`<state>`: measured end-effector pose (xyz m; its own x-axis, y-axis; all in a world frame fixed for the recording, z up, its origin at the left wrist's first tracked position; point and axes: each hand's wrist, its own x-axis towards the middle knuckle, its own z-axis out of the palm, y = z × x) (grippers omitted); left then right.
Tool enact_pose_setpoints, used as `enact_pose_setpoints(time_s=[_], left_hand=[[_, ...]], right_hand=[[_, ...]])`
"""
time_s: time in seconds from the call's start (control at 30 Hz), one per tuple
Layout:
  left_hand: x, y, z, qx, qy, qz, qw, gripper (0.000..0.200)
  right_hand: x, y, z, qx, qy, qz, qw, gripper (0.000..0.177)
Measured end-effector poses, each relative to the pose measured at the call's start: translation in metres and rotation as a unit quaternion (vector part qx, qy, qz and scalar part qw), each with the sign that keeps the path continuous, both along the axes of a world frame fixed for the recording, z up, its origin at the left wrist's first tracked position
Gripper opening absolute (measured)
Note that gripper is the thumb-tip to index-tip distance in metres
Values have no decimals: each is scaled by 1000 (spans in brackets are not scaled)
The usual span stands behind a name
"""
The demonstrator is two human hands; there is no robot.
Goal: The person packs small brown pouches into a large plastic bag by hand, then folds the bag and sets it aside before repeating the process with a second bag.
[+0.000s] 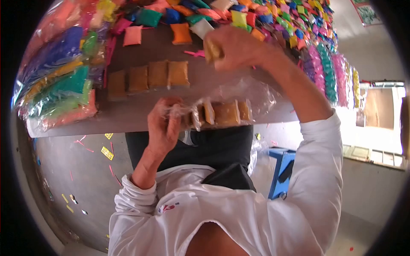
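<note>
My left hand [164, 121] is closed on the gathered edge of a clear plastic bag [260, 96] at the table's front edge. Several brown packets [226, 114] lie inside that bag. Higher up, over the table, my right hand [235, 47] grips a yellowish-brown packet [212, 50], partly covered by the fingers. A row of brown packets [158, 74] lies flat on the table behind my left hand. Close below my right hand is a pink strip [195, 53].
Small colourful packets [294, 21] are heaped along the back of the table [81, 128]. Filled clear bags [60, 91] are stacked at the left, and long bagged strips [326, 74] stand at the right. A blue stool [279, 170] is on the floor, among scraps.
</note>
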<state>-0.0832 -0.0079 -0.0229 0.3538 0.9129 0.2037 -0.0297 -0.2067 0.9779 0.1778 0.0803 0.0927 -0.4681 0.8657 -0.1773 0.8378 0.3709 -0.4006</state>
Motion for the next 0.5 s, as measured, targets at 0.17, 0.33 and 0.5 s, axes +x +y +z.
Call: enact_pose_setpoints(time_s=[0.17,0.33,0.5], left_hand=[[3,-4,-7,-21,-45,-3,999,17],[1,-2,-3,14,22,3,1000,21],[6,-2,0,54,6,9,999,22]], right_hand=[[46,-50,63,-106,491,-151,851,25],[35,-150,66,-130,527,-138,828,59],[-6,-195,32,-92,290,-205,930,43]])
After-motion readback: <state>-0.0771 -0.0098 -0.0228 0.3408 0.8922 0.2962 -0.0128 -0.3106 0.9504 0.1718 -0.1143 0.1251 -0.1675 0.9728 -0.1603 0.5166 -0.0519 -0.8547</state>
